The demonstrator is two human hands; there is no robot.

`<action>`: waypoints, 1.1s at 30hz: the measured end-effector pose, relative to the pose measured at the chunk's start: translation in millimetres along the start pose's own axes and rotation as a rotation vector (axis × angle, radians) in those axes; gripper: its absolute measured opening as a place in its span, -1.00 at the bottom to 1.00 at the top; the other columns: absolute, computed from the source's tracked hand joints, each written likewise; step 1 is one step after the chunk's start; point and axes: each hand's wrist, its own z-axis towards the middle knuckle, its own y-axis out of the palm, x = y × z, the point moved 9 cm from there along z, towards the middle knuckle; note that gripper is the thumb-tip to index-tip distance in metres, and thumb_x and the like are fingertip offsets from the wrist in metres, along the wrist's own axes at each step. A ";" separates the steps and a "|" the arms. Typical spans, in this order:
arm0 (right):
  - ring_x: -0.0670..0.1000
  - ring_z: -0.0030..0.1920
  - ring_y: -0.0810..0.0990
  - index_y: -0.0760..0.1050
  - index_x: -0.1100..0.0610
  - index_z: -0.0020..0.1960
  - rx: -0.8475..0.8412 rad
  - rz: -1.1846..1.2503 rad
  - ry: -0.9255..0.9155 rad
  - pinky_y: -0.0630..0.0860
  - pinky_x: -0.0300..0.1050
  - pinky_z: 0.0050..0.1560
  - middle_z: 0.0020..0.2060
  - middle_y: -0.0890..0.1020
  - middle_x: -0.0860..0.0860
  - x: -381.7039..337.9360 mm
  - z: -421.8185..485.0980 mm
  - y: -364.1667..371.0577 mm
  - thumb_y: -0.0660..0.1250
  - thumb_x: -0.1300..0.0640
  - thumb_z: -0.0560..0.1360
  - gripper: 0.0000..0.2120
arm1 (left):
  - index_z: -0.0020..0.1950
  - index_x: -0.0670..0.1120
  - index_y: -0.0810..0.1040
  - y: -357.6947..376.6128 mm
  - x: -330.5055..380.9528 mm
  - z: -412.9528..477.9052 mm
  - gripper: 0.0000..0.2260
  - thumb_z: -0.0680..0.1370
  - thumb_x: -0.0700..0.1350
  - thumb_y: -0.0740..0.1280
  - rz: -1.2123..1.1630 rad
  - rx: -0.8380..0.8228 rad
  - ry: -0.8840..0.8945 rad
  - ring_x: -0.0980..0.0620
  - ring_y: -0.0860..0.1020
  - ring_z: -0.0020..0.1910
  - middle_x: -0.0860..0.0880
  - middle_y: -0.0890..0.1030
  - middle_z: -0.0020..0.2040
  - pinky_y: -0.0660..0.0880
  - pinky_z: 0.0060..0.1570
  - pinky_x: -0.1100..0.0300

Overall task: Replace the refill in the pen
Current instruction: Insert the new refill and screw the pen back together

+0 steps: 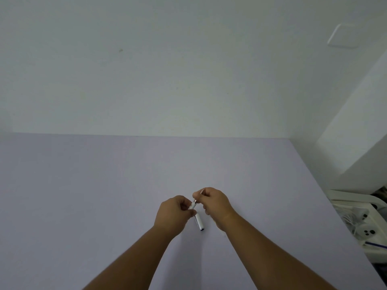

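Observation:
A white pen barrel (198, 221) with a dark end is held just above the lavender table (83, 195), its lower end pointing toward me. My left hand (173, 216) grips the barrel near its upper end. My right hand (213, 204) pinches the pen's front section (195, 200) right where it meets the barrel, and a thin tip (201, 191) sticks out past the thumb. Both hands are close together near the table's middle. The refill itself is hidden by fingers and barrel.
A white wall rises behind the table's far edge. Off the table's right edge stands a white bin (360, 222) with white gadgets and a blue-tipped stick. A white wall plate (343, 36) sits high on the right.

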 end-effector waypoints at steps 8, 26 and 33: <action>-0.04 -0.22 0.46 0.57 0.08 -0.08 -0.068 0.070 0.025 0.41 -0.23 -0.26 -0.16 0.58 -0.01 -2.8 -4.4 2.1 0.32 0.01 0.51 -0.86 | -0.26 0.04 0.51 -3.8 0.7 0.0 -0.83 0.42 -0.15 0.47 -0.035 0.007 -0.019 0.17 0.44 -0.40 0.10 0.51 -0.36 0.35 -0.37 0.33; -0.04 -0.24 0.43 0.58 0.05 -0.11 -0.113 0.113 0.025 0.38 -0.21 -0.27 -0.19 0.61 -0.04 -5.0 1.6 -0.8 0.36 0.11 0.49 -0.96 | -0.23 0.04 0.51 0.3 4.1 5.8 -0.85 0.42 -0.11 0.47 0.034 0.005 -0.005 0.15 0.46 -0.37 0.10 0.53 -0.33 0.38 -0.34 0.32; -0.05 -0.22 0.43 0.56 0.06 -0.10 -0.105 0.113 0.055 0.38 -0.22 -0.27 -0.13 0.59 -0.02 0.1 0.4 -2.3 0.36 0.02 0.49 -0.89 | -0.21 0.02 0.52 3.2 4.0 5.3 -0.87 0.42 -0.13 0.46 0.021 0.000 -0.006 0.17 0.46 -0.38 0.10 0.52 -0.34 0.35 -0.37 0.34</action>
